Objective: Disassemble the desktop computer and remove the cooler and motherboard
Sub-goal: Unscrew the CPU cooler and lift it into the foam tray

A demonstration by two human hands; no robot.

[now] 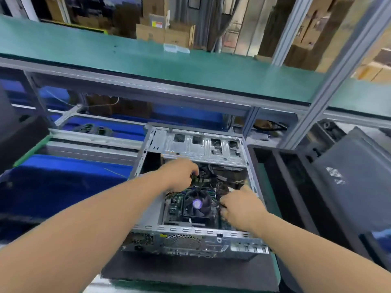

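Inside the open case (196,240), both hands among cables — left hand (179,174) and right hand (241,206) curled, grips unclear

Even, bright overhead light; soft motion blur throughout, strongest on the stacked brown cardboard boxes (167,28) at 12 o'clock. Wide-angle distortion bends the grey aluminium frame posts (330,81) toward 2 o'clock.

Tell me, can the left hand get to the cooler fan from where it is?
Probably yes. The left hand sits just behind the cooler fan, whose top is uncovered in the open case; only loose cables lie nearby.
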